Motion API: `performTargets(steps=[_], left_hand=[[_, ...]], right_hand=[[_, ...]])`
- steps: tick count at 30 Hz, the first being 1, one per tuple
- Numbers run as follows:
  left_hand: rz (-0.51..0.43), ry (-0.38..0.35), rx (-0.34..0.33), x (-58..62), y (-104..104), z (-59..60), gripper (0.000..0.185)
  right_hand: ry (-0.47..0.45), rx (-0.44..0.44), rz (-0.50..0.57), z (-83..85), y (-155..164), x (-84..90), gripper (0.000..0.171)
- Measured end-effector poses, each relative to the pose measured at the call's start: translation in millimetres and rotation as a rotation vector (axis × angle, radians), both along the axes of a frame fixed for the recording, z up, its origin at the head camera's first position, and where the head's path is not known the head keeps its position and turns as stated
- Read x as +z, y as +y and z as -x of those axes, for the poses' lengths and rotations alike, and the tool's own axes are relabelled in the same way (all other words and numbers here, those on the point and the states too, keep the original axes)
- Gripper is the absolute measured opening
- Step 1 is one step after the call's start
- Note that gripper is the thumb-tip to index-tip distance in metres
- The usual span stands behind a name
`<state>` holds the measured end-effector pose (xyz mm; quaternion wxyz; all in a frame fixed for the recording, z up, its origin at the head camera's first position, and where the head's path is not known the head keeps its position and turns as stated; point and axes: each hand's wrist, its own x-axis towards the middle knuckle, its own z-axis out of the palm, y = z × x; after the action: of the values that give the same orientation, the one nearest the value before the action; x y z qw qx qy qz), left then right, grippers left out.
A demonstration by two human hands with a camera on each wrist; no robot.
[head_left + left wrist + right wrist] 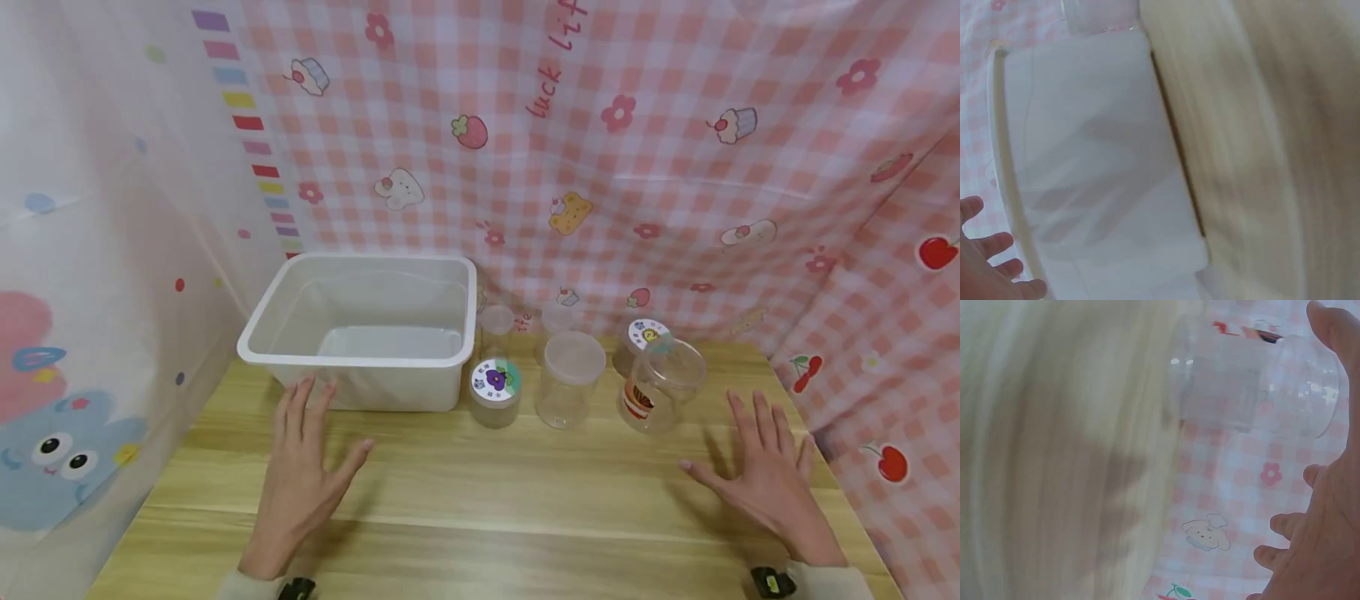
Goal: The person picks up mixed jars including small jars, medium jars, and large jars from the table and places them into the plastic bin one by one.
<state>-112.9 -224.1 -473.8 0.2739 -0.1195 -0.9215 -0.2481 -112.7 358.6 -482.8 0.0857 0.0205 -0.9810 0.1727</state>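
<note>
Your left hand (303, 475) lies flat over the wooden table (480, 500), fingers straight and spread, holding nothing; its fingertips are just short of the empty white plastic bin (360, 329) at the back left. Your right hand (765, 479) is spread the same way and grips nothing, just in front of the tilted clear jar (660, 387) with a red label. Between bin and tilted jar stand a purple-lidded jar (495, 390) and a clear lidded jar (572, 379).
</note>
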Motion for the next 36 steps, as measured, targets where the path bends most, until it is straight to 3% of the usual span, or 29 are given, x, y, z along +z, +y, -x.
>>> performTargets(steps=[6, 13, 24, 30, 36], left_hand=[[-0.044, 0.214, -0.029, 14.6, -1, 12.5, 0.084], [-0.059, 0.315, -0.048, 24.7, 5, 33.2, 0.073], [-0.056, 0.318, -0.041, 38.5, 9, 60.5, 0.045], [-0.066, 0.304, -0.018, 41.1, 7, 60.8, 0.031], [-0.030, 0.268, 0.019, 43.5, 5, 57.8, 0.031]], right_hand=[[0.040, 0.024, 0.080, 8.6, -4, 6.4, 0.123], [0.057, 0.026, 0.233, 21.3, -4, 10.5, 0.127], [-0.024, -0.029, 0.512, 45.9, -16, 15.3, 0.121], [-0.011, -0.009, 0.581, 57.6, -27, 12.2, 0.119], [-0.041, -0.025, 0.590, 60.4, -35, 7.2, 0.115]])
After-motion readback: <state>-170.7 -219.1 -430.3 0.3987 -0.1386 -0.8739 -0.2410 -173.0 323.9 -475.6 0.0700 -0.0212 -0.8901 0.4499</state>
